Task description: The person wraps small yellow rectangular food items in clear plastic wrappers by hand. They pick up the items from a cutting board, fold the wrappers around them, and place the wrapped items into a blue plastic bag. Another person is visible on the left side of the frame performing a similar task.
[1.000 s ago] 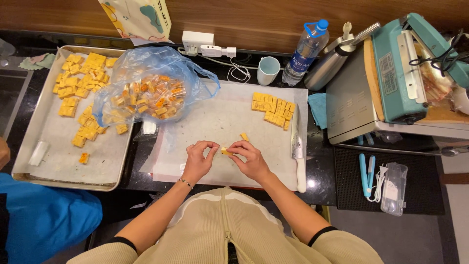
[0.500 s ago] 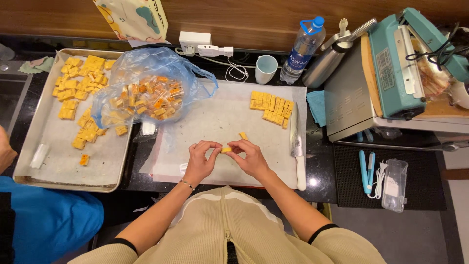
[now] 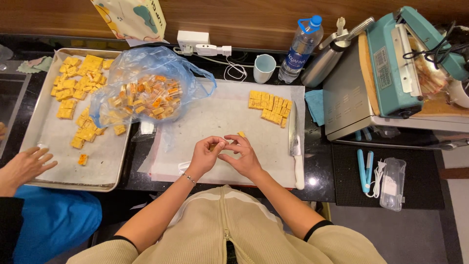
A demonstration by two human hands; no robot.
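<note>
A dark polished counter (image 3: 320, 183) runs below a brown wooden wall panel, with a white paper-lined work sheet (image 3: 215, 127) laid at its centre. Over the near half of that sheet the left hand (image 3: 205, 155) and right hand (image 3: 242, 155) meet, fingertips touching. Both are curled nearly closed in a pinch around a small yellow piece (image 3: 213, 145) held between them; it is largely hidden by the fingers, so its wrapping cannot be judged. One loose yellow cube (image 3: 241, 134) lies on the sheet just beyond the right hand.

A tidy block of cut yellow squares (image 3: 269, 106) sits at the sheet's far right corner, beside a white-handled knife (image 3: 296, 146). A crumpled clear blue plastic bag (image 3: 146, 90) of wrapped orange-yellow pieces rests on the sheet's far left edge. Left of it, a metal baking tray (image 3: 34, 142) holds scattered yellow cubes; another person's hand (image 3: 27, 164) lies flat and open on its near rim. A clear plastic water bottle with a blue cap and label (image 3: 299, 49) stands by a pale blue cup (image 3: 264, 68). A teal heat-sealing machine (image 3: 395, 58) occupies the right.
</note>
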